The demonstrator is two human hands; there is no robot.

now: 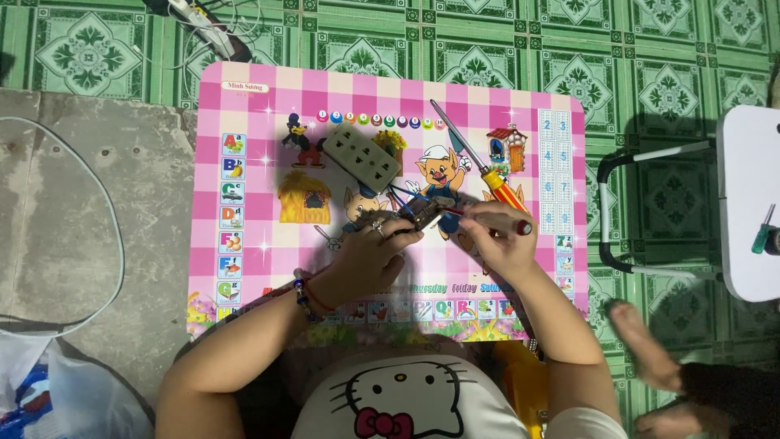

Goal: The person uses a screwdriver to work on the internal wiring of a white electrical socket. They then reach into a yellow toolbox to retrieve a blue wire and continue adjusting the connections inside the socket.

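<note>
My left hand (370, 252) grips a small dark electrical part (422, 213) with blue and red wires, held just above the pink checkered children's table (244, 106). My right hand (500, 236) holds a small red-handled tool (487, 221) with its tip against that part. The wires run up to a grey multi-socket cover (361, 156) lying tilted on the table. A long screwdriver with a red and yellow handle (486, 172) lies diagonally on the table, just above my right hand. A bead bracelet is on my left wrist.
A small screw or bit (329, 238) lies left of my left hand. A white stool (747, 203) with a green-handled tool (762, 230) stands at the right. Another person's foot (646, 345) is at lower right. Cables (207, 28) and a grey mat (73, 219) lie on the green tiled floor.
</note>
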